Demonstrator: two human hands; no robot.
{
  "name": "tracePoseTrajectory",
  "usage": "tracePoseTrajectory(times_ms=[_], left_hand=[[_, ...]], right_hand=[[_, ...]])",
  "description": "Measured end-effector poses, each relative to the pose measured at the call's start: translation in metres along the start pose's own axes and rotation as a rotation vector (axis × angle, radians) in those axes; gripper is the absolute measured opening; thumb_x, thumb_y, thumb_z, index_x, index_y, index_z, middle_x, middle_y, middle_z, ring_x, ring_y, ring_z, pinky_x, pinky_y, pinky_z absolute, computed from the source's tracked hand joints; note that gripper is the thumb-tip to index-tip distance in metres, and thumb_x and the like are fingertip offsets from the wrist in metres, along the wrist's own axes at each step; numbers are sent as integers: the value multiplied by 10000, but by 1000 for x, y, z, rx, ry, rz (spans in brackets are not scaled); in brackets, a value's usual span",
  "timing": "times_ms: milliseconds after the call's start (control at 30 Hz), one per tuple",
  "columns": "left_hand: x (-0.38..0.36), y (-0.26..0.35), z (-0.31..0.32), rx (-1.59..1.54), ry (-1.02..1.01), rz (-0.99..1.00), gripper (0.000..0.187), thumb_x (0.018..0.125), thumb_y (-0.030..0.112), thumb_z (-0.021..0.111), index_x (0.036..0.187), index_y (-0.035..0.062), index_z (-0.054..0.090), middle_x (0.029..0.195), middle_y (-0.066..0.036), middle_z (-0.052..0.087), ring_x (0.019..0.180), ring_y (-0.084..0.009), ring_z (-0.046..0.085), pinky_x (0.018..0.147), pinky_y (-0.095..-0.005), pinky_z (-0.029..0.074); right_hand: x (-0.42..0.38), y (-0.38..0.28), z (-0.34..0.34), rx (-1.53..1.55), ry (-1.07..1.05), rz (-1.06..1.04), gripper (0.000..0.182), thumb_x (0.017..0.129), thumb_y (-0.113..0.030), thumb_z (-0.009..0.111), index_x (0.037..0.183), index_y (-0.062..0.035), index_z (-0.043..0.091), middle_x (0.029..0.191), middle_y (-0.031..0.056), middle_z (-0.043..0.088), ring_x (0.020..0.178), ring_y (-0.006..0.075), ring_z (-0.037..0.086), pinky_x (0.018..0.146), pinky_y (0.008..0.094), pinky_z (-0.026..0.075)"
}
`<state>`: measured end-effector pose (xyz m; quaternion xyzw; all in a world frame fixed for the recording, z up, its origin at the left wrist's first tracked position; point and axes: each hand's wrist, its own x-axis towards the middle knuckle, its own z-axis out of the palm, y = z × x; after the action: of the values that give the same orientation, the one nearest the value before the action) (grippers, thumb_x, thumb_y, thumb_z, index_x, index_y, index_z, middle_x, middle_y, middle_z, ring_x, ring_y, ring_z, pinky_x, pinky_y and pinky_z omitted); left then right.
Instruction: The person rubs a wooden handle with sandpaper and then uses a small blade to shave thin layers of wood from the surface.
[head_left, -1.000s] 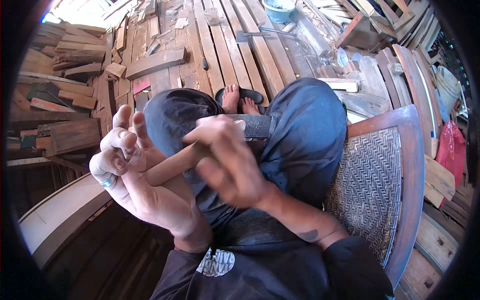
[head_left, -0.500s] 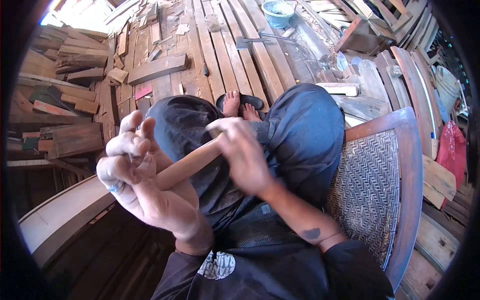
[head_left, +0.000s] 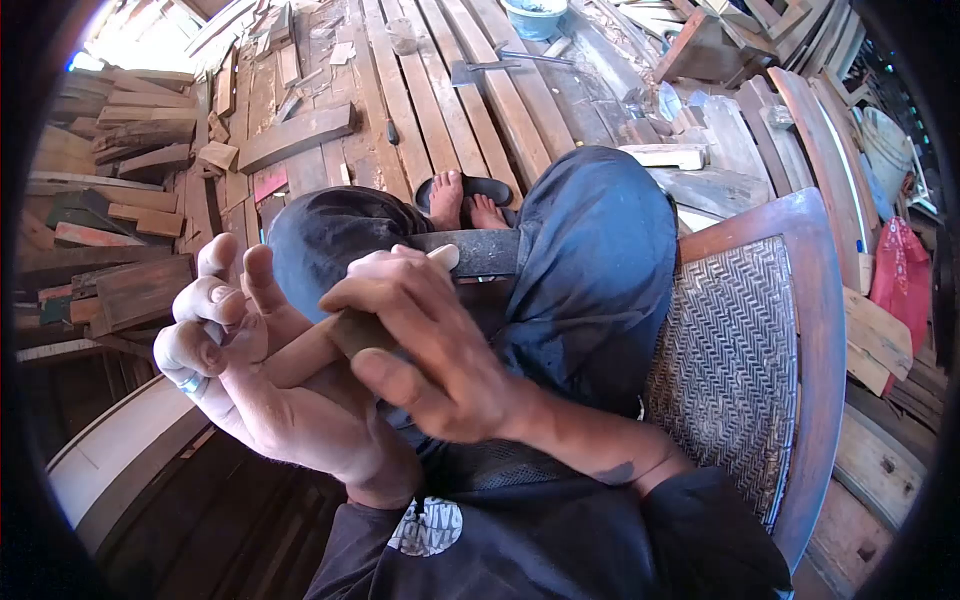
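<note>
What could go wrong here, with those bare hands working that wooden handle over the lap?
The right hand rubs along the wooden handle toward the dark metal blade; a slip might bring fingers onto its edge. The left hand cradles the handle loosely with fingers spread, so it could twist free. Bare feet lie below.

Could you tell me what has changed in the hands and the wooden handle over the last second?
The right hand slid up the wooden handle toward the dark blade, then back down toward the left hand; it now wraps the handle's middle. The left hand kept cradling the handle's end, fingers spread. The person stayed seated on the woven chair.
</note>
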<state>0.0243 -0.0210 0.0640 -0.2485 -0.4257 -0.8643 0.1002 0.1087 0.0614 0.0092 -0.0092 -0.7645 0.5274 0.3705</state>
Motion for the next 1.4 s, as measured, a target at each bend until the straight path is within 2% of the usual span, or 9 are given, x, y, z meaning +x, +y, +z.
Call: tracePoseTrajectory(times_ms=[67, 167, 400, 500, 700, 833, 1033, 1233, 1400], left_hand=[[4, 1, -10, 15, 11, -3, 162, 1001, -39, 560, 1037, 112, 513, 1018, -73, 636, 1284, -336, 592, 1075, -481, 501], [12, 1, -22, -121, -128, -56, 143, 1035, -17, 577, 1103, 95, 519, 961, -59, 587, 862, -199, 566, 799, -395, 544], [9, -4, -18, -77, 57, 2, 186, 1076, 21, 565, 1253, 57, 521, 936, -29, 506, 658, -71, 405, 422, -191, 328], [12, -4, -19, -127, 53, -19, 205, 1068, 9, 566, 1259, 59, 512, 925, -23, 494, 649, -67, 396, 412, -193, 327], [4, 0, -14, -123, 10, -17, 169, 1115, 46, 478, 1280, 54, 513, 974, -21, 553, 639, -61, 381, 470, -196, 367], [2, 3, -18, -114, 67, -14, 145, 1109, 41, 479, 1250, 58, 507, 953, -14, 515, 646, -58, 374, 473, -191, 363], [-6, 6, -5, -91, 128, -40, 216, 1080, 21, 478, 1293, 49, 490, 938, -17, 427, 666, -71, 375, 480, -198, 367], [-1, 6, -6, -123, 125, -57, 360, 1003, -9, 505, 1357, 53, 495, 928, -30, 462, 677, -79, 398, 502, -200, 379], [-7, 12, -9, -326, 48, -105, 535, 952, 115, 589, 1463, 51, 444, 914, -71, 470, 701, -137, 446, 542, -256, 435]], right_hand=[[-8, 26, 1, -91, -2, 42, 371, 1081, -292, 520, 1285, -4, 636, 1235, 179, 638, 1205, 369, 599, 1097, 451, 422], [-16, 55, 0, -35, 53, 279, 376, 1102, -352, 513, 1250, -30, 638, 1178, 201, 654, 1160, 392, 604, 1063, 491, 422], [-3, 20, 3, -123, -13, 57, 386, 1074, -320, 533, 1271, -7, 641, 1217, 186, 639, 1203, 372, 606, 1104, 454, 416], [-13, 50, -1, -128, 8, 223, 313, 1091, -237, 508, 1247, -10, 656, 1177, 179, 667, 1162, 349, 621, 1062, 430, 435], [4, -7, 6, -32, -38, 13, 347, 1096, -273, 500, 1272, -9, 641, 1253, 183, 621, 1229, 359, 577, 1132, 464, 376], [-8, 44, 1, -119, 32, 300, 324, 1082, -243, 513, 1255, -14, 662, 1171, 164, 655, 1168, 345, 617, 1084, 426, 421], [3, -13, 6, -47, -77, 4, 354, 1074, -269, 520, 1310, -23, 617, 1278, 200, 610, 1230, 396, 569, 1124, 471, 389], [-11, 40, -4, -136, -4, 294, 307, 1080, -267, 561, 1243, -24, 653, 1185, 180, 654, 1183, 385, 605, 1077, 472, 421], [2, -10, 2, -137, -74, 9, 321, 1090, -278, 529, 1269, -31, 631, 1221, 201, 630, 1202, 400, 587, 1099, 515, 399]])
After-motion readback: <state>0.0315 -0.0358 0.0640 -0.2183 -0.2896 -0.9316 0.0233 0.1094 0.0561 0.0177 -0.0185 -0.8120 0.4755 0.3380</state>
